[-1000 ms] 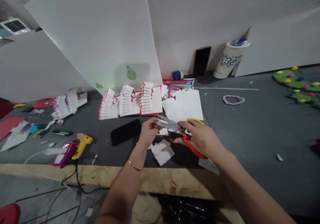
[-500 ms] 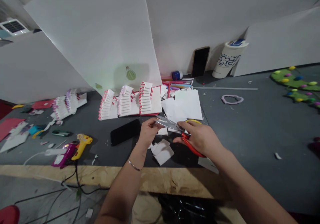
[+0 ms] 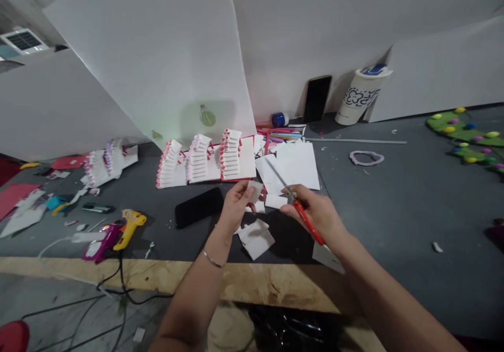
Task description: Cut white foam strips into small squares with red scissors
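Pinched in my left hand [image 3: 237, 201] is a small piece of white paper [image 3: 255, 190]. My right hand [image 3: 317, 213] is wrapped round the red handle of a pair of scissors [image 3: 308, 222], whose blades point up and to the left, apart from the paper. Below the hands, cut white paper pieces [image 3: 256, 239] lie in an overlapping pile. Larger white sheets [image 3: 297, 164] are spread behind the scissors. Beyond my left hand, a white card [image 3: 246, 158] carries rows of white sticks with red and pink tips [image 3: 229, 155].
A black phone [image 3: 199, 208] lies left of my left hand. Further left are a yellow glue gun [image 3: 129, 230] and a green cutter [image 3: 97, 208]. At the back stand another phone [image 3: 317, 99] and a paper cup [image 3: 360, 95]. A wooden edge [image 3: 268, 284] runs along the front.
The scissors have come away from the paper and turned, their blades now pointing further up. The paper piece in my left hand now shows its face. Another white piece shows on the table between the hands.
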`<state>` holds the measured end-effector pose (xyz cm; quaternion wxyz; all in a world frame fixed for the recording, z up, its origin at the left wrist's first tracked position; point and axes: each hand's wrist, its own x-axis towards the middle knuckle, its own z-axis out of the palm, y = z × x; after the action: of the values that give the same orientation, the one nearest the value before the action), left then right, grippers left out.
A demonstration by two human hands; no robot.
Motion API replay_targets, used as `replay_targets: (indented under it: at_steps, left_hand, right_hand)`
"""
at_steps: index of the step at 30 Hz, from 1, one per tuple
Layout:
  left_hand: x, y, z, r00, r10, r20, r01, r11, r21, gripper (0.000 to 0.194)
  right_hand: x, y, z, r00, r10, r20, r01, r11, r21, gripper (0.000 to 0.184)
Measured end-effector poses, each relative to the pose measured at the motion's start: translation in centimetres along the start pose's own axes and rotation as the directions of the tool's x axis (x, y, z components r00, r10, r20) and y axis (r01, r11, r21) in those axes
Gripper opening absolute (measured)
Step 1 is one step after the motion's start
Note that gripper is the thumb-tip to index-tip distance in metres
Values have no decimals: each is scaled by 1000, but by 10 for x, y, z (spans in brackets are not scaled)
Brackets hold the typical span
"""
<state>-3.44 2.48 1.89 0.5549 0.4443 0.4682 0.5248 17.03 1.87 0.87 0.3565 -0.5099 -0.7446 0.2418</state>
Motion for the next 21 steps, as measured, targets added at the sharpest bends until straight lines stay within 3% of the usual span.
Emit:
replay_targets:
  at_steps: [3, 8, 13, 16, 21]
  left_hand:
    - [-1, 1, 2, 999, -29, 23, 31, 998, -55, 38]
    - [-2, 2, 4, 995, -100, -2, 99, 992, -84, 40]
    - [3, 0, 2, 987, -50, -156, 29, 990, -137, 38]
    - [5, -1, 0, 972, -82, -220, 46, 986, -163, 40]
    - [4, 3, 0, 987, -78, -140, 48, 978, -203, 39]
  right_hand:
    - [0, -1, -7, 997, 69, -33, -65, 990, 125, 42]
    - [1, -4, -10, 995, 83, -62, -78, 993, 87, 44]
    - [1, -5, -6, 995, 66, -69, -62, 996, 59, 47]
    - [1, -4, -5, 996, 78, -52, -74, 994, 77, 44]
    - [1, -2, -3, 993, 115, -5, -112, 978, 178, 37]
